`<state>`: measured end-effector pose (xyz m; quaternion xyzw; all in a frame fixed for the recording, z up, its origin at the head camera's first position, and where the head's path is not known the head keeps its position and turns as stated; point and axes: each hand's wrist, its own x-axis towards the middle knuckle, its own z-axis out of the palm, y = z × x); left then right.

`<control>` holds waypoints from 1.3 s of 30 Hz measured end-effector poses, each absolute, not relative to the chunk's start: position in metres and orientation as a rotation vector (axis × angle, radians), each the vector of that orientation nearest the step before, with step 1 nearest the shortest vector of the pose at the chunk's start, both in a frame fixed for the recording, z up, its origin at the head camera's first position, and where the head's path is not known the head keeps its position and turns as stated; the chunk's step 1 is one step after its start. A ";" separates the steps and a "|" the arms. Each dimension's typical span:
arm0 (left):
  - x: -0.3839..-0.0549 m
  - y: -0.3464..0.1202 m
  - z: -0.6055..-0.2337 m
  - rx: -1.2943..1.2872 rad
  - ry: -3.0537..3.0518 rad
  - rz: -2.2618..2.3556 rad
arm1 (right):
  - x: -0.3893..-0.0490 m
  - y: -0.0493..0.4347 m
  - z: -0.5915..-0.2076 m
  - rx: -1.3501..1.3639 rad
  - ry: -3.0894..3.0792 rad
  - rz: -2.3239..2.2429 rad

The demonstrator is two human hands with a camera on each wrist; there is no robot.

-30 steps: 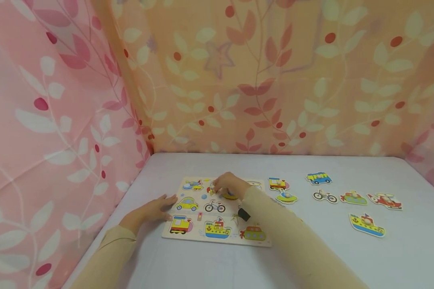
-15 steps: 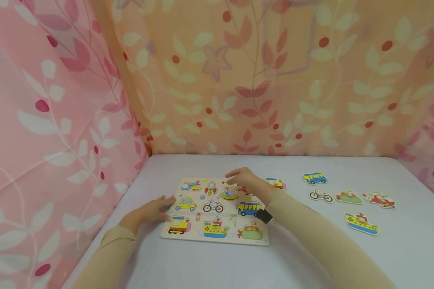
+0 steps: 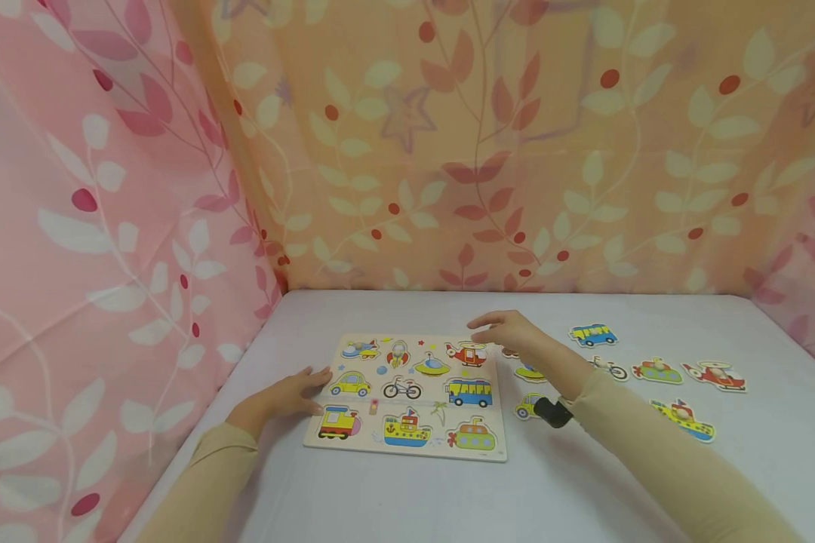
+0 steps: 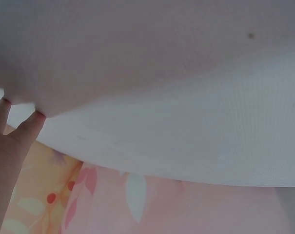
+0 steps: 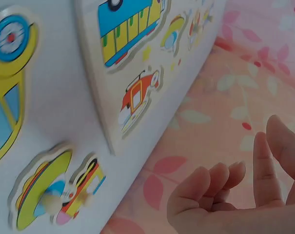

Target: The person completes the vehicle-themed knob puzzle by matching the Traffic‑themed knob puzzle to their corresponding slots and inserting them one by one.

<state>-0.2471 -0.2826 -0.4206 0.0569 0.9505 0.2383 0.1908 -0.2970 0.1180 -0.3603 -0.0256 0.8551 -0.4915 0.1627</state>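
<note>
A wooden peg puzzle board (image 3: 387, 440) with printed vehicles lies on the table. In its top row, a plane piece (image 3: 361, 348) and a rocket piece (image 3: 398, 352) show knobs and sit in their recesses. My left hand (image 3: 290, 394) rests at the board's left edge, fingers spread; two fingertips (image 4: 37, 116) appear in the left wrist view. My right hand (image 3: 512, 332) is raised near the board's upper right corner with loosely bent fingers, holding nothing. Beneath its forearm lie a flying saucer piece (image 5: 28, 202), a train piece (image 5: 88, 183) and a yellow car piece (image 3: 526, 406), partly covered.
Farther right lie a bus piece (image 3: 593, 335), a bicycle piece (image 3: 611, 368), a submarine piece (image 3: 656, 371), a helicopter piece (image 3: 716, 375) and a ship piece (image 3: 682, 419). Patterned curtains (image 3: 475, 188) stand along the table's back and left side.
My right hand has left the rocket area and moved right across the board, past its upper right corner, uncovering the saucer, helicopter and bus recesses. My left hand has stayed in place.
</note>
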 end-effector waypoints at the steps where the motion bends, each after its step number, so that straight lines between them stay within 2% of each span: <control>1: -0.247 -0.283 -0.421 0.162 2.670 0.668 | -0.296 0.123 -0.359 -0.081 2.444 -1.398; 7: -0.248 -0.284 -0.421 0.213 2.679 0.664 | -0.291 0.150 -0.357 -0.065 2.474 -1.369; 15: -0.246 -0.283 -0.419 0.138 2.669 0.670 | -0.282 0.183 -0.363 -0.018 2.473 -1.343; 23: -0.247 -0.283 -0.420 0.153 2.662 0.682 | -0.278 0.200 -0.386 0.095 2.440 -1.336; 39: -0.250 -0.283 -0.423 0.147 2.656 0.681 | -0.301 0.217 -0.417 0.195 2.469 -1.148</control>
